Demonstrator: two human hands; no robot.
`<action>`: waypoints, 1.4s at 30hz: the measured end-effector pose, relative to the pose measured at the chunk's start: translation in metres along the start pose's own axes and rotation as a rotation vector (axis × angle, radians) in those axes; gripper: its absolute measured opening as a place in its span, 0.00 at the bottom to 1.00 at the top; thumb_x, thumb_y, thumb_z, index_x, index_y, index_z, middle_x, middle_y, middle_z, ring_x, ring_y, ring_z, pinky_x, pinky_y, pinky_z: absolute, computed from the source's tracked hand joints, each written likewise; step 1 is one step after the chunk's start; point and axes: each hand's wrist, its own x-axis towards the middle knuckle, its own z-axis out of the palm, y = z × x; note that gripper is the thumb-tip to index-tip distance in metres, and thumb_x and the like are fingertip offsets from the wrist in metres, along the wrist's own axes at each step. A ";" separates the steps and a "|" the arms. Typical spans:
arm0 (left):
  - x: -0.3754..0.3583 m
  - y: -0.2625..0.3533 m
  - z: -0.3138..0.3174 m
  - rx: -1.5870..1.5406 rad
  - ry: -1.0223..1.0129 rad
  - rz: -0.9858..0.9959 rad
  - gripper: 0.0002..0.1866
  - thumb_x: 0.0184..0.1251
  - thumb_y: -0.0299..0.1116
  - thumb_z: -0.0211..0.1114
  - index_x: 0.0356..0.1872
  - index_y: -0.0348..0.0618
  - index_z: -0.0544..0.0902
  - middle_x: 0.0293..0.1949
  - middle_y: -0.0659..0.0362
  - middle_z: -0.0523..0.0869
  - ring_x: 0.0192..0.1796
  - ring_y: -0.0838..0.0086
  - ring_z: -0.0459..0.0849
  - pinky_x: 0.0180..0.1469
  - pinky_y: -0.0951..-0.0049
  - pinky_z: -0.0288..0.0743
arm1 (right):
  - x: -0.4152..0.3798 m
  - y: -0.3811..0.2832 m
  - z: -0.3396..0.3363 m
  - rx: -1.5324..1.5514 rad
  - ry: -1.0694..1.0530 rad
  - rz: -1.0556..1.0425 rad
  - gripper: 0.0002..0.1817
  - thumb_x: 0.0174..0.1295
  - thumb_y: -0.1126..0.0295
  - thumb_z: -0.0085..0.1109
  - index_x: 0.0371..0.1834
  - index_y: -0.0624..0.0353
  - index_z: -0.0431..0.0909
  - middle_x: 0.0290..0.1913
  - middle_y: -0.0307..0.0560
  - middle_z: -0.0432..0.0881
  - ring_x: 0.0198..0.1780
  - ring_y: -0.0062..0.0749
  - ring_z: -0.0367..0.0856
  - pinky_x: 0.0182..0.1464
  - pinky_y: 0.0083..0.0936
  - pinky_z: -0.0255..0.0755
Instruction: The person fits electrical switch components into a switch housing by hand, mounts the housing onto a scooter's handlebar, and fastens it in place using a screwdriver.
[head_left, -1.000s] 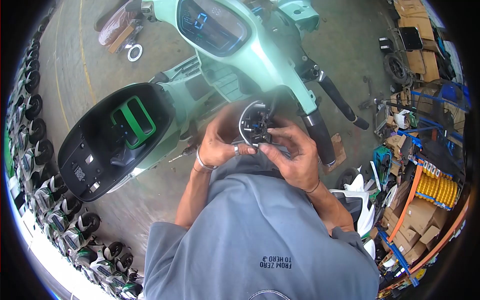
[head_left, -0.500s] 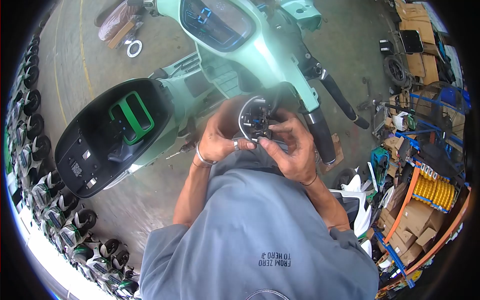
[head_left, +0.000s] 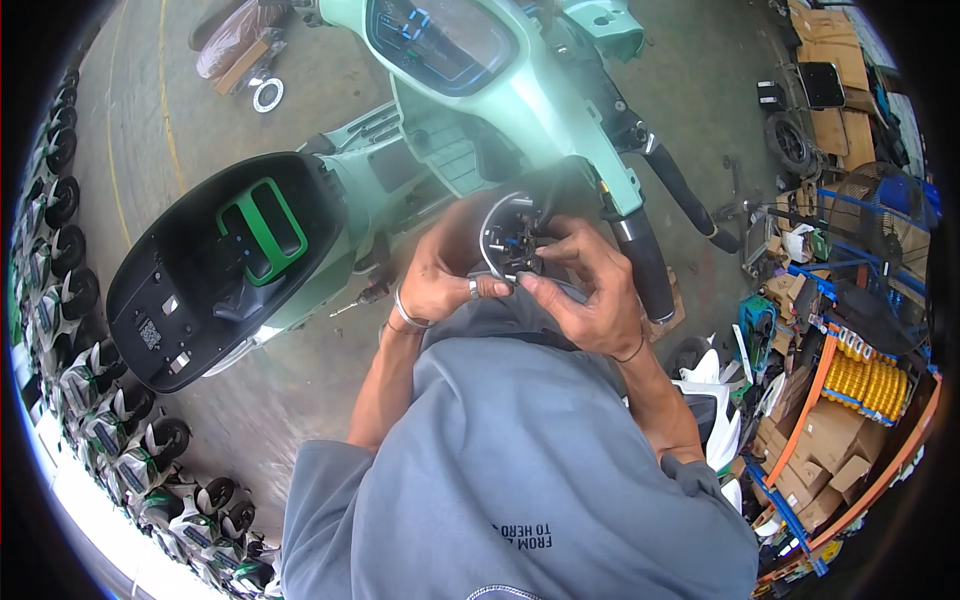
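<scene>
Both hands hold a round black part [head_left: 516, 240] with a silver rim and small inner components, just below the green scooter's front cover [head_left: 550, 110]. My left hand [head_left: 437, 275], with a ring and a bracelet, grips its left side, thumb at the lower edge. My right hand [head_left: 595, 290] pinches at its right and lower edge; whether something small lies between those fingertips cannot be made out. A black handlebar grip [head_left: 645, 270] stands just right of my right hand.
The scooter's open seat area [head_left: 225, 270] with a green frame lies left. A screwdriver-like tool [head_left: 362, 300] is near it. Rows of scooters [head_left: 130, 440] line the far left. Shelving with boxes [head_left: 830, 450] and a fan [head_left: 880, 220] stand right. A wheel [head_left: 790, 143] lies upper right.
The view has shifted slightly, and the scooter's front has turned a little. Both hands keep hold of the round part in nearly the same pose.
</scene>
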 end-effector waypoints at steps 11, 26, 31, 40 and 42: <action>-0.003 0.002 0.000 -0.059 0.028 -0.017 0.50 0.44 0.25 0.84 0.72 0.30 0.65 0.67 0.49 0.75 0.70 0.62 0.73 0.73 0.59 0.65 | 0.006 0.002 0.001 -0.130 0.009 -0.100 0.14 0.55 0.79 0.72 0.43 0.68 0.79 0.51 0.60 0.83 0.51 0.45 0.86 0.51 0.32 0.81; 0.000 0.007 0.003 -0.025 0.072 -0.050 0.56 0.36 0.36 0.88 0.70 0.28 0.67 0.64 0.49 0.78 0.66 0.64 0.77 0.69 0.63 0.70 | 0.002 -0.008 0.008 -0.062 0.096 -0.022 0.17 0.55 0.75 0.74 0.47 0.66 0.80 0.48 0.54 0.86 0.47 0.41 0.88 0.47 0.31 0.82; -0.001 -0.003 0.005 -0.112 0.119 0.002 0.54 0.39 0.38 0.88 0.70 0.29 0.69 0.62 0.50 0.81 0.64 0.64 0.79 0.67 0.63 0.71 | -0.004 -0.002 0.014 -0.007 0.178 0.026 0.23 0.59 0.71 0.73 0.55 0.68 0.79 0.49 0.55 0.86 0.49 0.37 0.88 0.50 0.32 0.83; 0.000 0.002 0.010 -0.049 0.058 -0.010 0.52 0.45 0.37 0.86 0.72 0.29 0.66 0.67 0.49 0.76 0.68 0.63 0.75 0.71 0.62 0.67 | -0.005 -0.004 0.012 0.196 0.147 0.119 0.23 0.65 0.71 0.68 0.58 0.77 0.76 0.56 0.58 0.80 0.52 0.38 0.86 0.53 0.30 0.83; -0.001 0.001 0.010 -0.050 0.020 0.013 0.51 0.50 0.33 0.83 0.74 0.30 0.63 0.70 0.48 0.73 0.71 0.62 0.72 0.74 0.59 0.64 | -0.004 -0.007 0.012 0.269 0.159 0.176 0.21 0.67 0.73 0.66 0.58 0.78 0.76 0.57 0.56 0.79 0.54 0.36 0.84 0.55 0.29 0.82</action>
